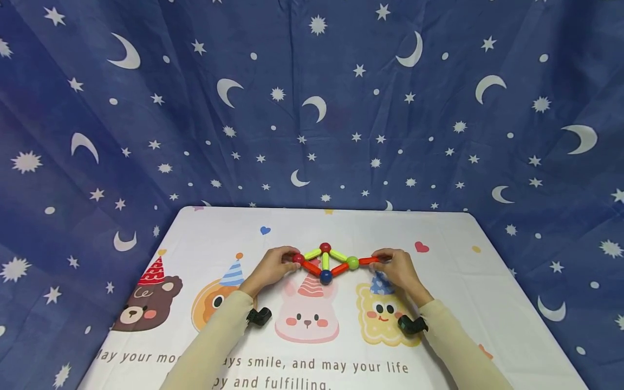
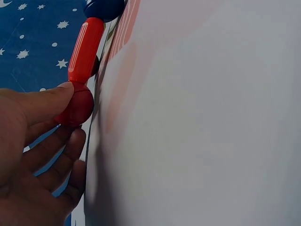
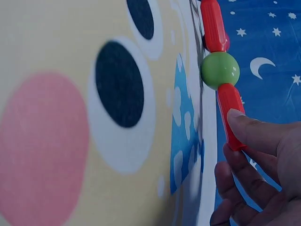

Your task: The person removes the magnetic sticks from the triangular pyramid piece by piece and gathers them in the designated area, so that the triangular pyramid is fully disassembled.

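Note:
A flat figure of balls and rods lies on the table: a red ball [image 1: 325,247] at the back, a blue ball [image 1: 326,277] in front, a green ball [image 1: 352,262] at right, joined by yellow-green and red rods. My left hand [image 1: 275,265] pinches the red ball at the left corner [image 2: 81,106], which a red rod [image 2: 86,51] links to the blue ball. Out from the green ball [image 3: 220,70] sticks one more red rod [image 3: 230,113], its outer end pinched between thumb and fingers of my right hand [image 3: 263,165].
The white table cover [image 1: 439,244] carries printed animals, hearts and lettering. Behind the table hangs a blue curtain [image 1: 336,179] with moons and stars. A black device sits at each wrist.

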A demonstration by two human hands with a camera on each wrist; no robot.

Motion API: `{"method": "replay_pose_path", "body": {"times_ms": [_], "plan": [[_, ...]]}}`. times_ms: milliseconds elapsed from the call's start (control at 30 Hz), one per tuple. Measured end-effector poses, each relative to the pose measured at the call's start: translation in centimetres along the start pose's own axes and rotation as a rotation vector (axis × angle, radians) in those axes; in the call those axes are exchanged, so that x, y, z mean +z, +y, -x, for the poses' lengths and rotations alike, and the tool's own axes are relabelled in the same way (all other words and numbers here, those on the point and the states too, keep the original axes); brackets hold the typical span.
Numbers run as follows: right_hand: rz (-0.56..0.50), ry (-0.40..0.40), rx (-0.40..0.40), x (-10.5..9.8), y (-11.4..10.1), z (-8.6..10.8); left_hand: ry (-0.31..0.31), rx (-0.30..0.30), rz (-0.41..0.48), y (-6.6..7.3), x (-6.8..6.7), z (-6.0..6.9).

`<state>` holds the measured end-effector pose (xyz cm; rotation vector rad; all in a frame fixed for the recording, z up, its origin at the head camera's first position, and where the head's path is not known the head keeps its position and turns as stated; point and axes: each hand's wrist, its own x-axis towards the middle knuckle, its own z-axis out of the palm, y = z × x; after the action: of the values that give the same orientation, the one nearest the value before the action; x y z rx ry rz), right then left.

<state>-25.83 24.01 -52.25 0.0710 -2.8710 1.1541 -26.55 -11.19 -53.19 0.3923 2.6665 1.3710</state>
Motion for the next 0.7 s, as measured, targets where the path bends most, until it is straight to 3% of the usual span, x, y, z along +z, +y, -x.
{"method": "replay_pose_path", "body": {"times_ms": [300,700], "plan": [[0.013,-0.017,0.031,-0.4,0.9,-0.8,-0.002,-0.021,-0.050,0.2,0.6,-0.8],[0.009,-0.054,0.113,0.2,1.4,-1.2,-0.006,-0.015,-0.041,-0.1,0.7,-1.1]]}}
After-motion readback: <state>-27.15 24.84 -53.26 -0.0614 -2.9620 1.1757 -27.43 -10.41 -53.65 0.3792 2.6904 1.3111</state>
